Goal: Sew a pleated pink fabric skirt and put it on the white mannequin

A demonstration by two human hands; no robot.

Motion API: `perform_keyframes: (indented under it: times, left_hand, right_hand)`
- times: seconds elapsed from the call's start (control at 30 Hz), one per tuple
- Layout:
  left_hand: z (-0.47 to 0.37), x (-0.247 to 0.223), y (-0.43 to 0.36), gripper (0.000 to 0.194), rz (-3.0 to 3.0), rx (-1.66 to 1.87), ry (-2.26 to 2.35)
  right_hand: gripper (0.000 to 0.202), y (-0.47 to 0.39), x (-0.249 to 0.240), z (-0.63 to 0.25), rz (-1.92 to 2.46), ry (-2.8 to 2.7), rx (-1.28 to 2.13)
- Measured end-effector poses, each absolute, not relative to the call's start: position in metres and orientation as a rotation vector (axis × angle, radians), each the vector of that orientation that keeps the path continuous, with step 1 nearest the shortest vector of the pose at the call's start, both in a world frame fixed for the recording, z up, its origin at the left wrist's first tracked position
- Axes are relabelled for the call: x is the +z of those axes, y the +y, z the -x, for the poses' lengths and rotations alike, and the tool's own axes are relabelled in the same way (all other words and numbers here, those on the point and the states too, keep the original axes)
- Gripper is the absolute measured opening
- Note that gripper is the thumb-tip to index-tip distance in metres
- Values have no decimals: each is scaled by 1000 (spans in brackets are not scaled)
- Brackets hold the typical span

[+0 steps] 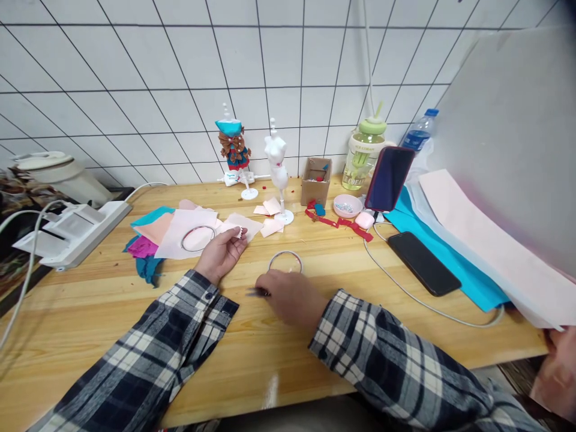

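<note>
Between the thumb and fingers of my left hand (221,254) is a small white piece (242,231) with a scalloped edge. My right hand (290,297) is closed round a dark, blurred tool (258,293) whose tip points left, low over the wooden table (252,354). Just behind my right hand lies a thin ring (287,254). A second ring (198,238) rests on pale pink sheets (173,237), left of my left hand. A bare white mini mannequin (276,159) stands behind both hands, beside a dressed mannequin (234,147).
Small pink pieces (272,226) lie at the bare mannequin's base. Further right are a cardboard box (316,183), a pink bowl (347,206), red ribbon (355,228), a green-lidded bottle (366,153) and a black phone (423,263). A power strip (85,234) sits at left.
</note>
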State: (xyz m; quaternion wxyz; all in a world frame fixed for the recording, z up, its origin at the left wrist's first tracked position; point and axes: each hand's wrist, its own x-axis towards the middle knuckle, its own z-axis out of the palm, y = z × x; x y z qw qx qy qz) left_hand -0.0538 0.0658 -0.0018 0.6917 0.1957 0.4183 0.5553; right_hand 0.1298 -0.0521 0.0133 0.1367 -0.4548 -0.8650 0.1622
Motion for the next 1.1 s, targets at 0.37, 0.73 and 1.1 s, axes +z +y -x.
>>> perform_keyframes:
  times: [0.37,0.73,1.1]
  left_hand:
    - [48,-4,55,16,-732,1181,949]
    - [42,-5,43,23,-1078,1074,1017]
    - [32,3,26,29,-1232,939,1047]
  right_hand:
    - [18,-21,11,-179,1499,-2135,576]
    - [26,-23,15,-179,1504,-2109,549]
    - [17,-20,13,-176,1443,-1883,580]
